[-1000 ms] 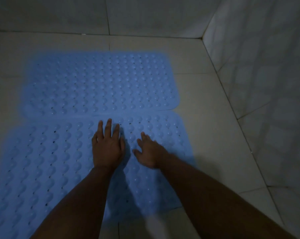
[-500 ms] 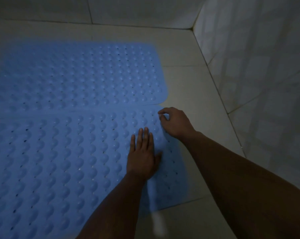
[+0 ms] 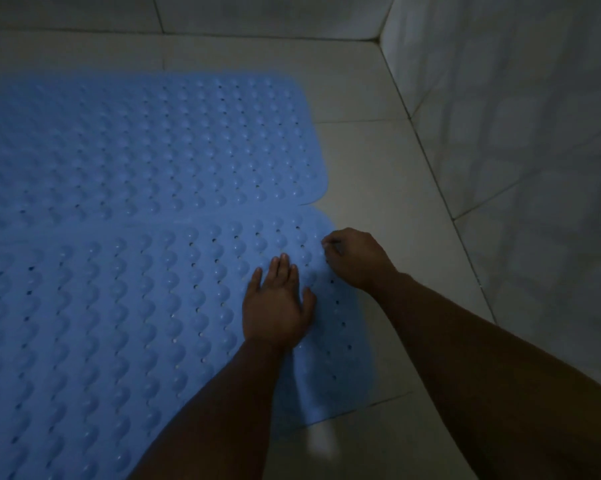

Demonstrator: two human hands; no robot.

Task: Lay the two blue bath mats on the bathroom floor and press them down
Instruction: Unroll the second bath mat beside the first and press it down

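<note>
Two blue bath mats with rows of bumps and small holes lie side by side on the tiled floor. The far mat point(image 3: 160, 143) lies flat towards the back wall. The near mat point(image 3: 101, 323) touches it along a long edge. My left hand point(image 3: 276, 303) rests flat on the near mat close to its right end, fingers straight and together. My right hand point(image 3: 356, 259) is at the near mat's far right corner, its fingers curled and its fingertips pinching the mat's edge.
Pale floor tiles point(image 3: 371, 168) show to the right of the mats and behind them. A tiled wall point(image 3: 517, 133) rises on the right and meets the back wall point(image 3: 257, 12) in a corner. The light is dim.
Both hands slid rightwards along the near mat a second ago; my right hand went from lying flat to curling at the corner. Over the last half second they have held still.
</note>
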